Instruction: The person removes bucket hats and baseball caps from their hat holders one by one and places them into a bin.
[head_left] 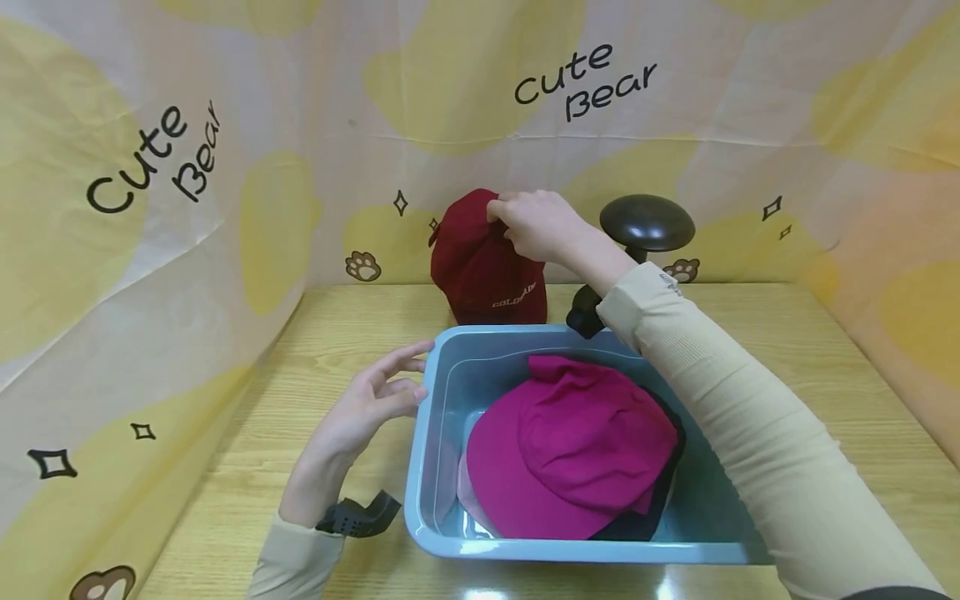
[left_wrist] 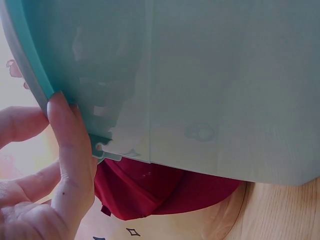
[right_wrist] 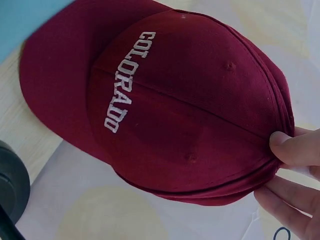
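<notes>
A dark red baseball cap with white "COLORADO" lettering hangs upright behind the blue plastic bin, brim downward. My right hand pinches the back of its crown; in the right wrist view the thumb presses the outside of the red cap, with fingers on the other side. My left hand is at the bin's far left corner, its bent fingers and thumb holding the rim, as the left wrist view also shows. Inside the bin lies a magenta cap on top of black and pale pink headwear, mostly hidden.
Behind the bin stands a black round-topped stand, partly covered by my right forearm. The wooden table extends around the bin. Printed fabric walls the back and sides. A black wrist camera mount sits on my left wrist.
</notes>
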